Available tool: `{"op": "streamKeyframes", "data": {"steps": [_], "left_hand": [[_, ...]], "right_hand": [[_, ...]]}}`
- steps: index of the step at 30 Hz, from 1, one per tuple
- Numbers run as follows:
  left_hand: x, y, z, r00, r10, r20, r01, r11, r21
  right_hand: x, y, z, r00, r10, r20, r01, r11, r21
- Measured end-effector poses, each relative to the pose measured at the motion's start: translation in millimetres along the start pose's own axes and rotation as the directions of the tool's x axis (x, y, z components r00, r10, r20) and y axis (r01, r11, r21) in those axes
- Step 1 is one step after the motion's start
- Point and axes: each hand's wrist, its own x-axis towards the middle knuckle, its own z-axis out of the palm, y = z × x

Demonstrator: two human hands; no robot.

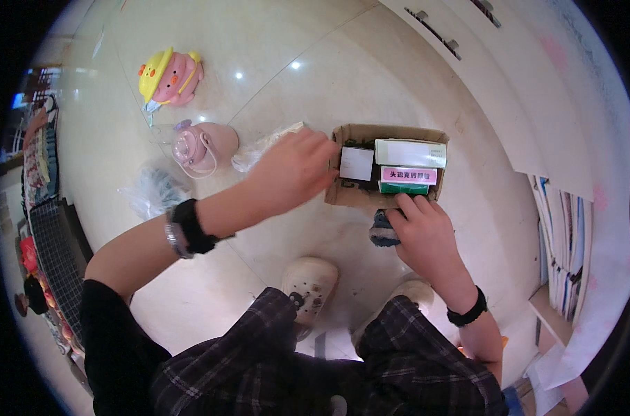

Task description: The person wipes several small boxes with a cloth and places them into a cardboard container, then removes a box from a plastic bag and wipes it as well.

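Observation:
An open cardboard box (351, 198) rests on the tiled floor and holds several small cartons: a white square one (356, 163), a long white one (409, 153), and a pink-and-white one (408, 176) bearing writing beside a green one (404, 188). My left hand (300, 169) is at the box's left wall, fingers bent, its fingertips partly hidden; whether it grips the wall I cannot tell. Below the near wall, my right hand (424, 223) has its fingers on a dark blue and grey cloth item (384, 229); the fingertips reach the box's near edge.
A crumpled clear plastic bag (260, 148) lies behind my left hand. Further left are a pink water bottle (205, 148), a pink pig figure with a yellow hat (172, 77) and another plastic bag (159, 190). White drawers (481, 67) and a shelf of books (565, 244) stand at right.

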Motion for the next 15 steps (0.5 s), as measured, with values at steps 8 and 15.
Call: {"op": "streamKeyframes", "data": {"steps": [8,15], "left_hand": [[25,28,29,0.961,0.232,-0.147,-0.124,0.844,0.522],[42,23,35,0.978,0.194,-0.074,-0.110,0.786,0.608]], "right_hand": [[-3,-2,0,0.995,0.067,0.070,-0.065,0.998,-0.017],[-2,-1,-2,0.998,0.049,0.030,-0.049,0.999,-0.011]]}}
